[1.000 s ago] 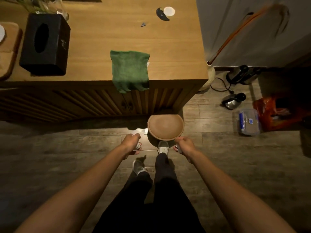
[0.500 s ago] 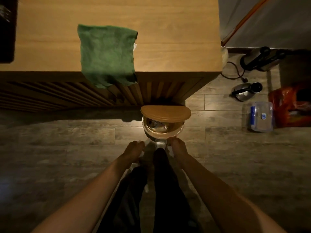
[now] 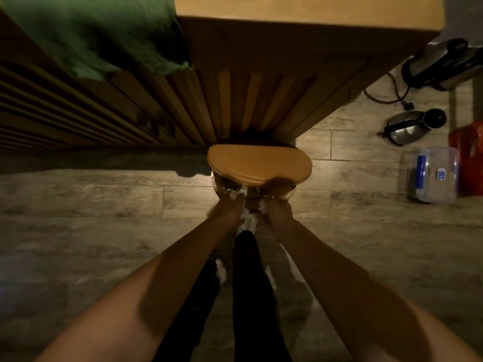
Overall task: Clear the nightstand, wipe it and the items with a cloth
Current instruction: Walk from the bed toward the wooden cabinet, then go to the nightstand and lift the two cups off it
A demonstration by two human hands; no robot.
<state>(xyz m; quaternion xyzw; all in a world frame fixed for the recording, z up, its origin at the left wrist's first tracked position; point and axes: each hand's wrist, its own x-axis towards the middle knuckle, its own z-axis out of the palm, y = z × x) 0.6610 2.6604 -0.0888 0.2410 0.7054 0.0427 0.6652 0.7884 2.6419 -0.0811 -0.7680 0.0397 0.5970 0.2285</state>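
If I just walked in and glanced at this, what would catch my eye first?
Probably the two bare hands, the left hand and the right hand, meeting low at the centre, each gripping crumpled white paper at the mouth of a small bin on the floor. The bin's round wooden lid stands tipped open just beyond them. Up at the top left, a green cloth droops over the edge of the slatted wooden nightstand.

Bin lid [image 3: 260,165], shut a second ago, now tipped up; bin mouth open beneath it. Both hands have gone from level with the near rim to right at the opening: left hand [image 3: 230,207] and right hand [image 3: 275,214] each hold white crumpled scraps [image 3: 241,193] at the rim. View has dropped closer; table top mostly out of frame, cloth [image 3: 99,37] at top left.
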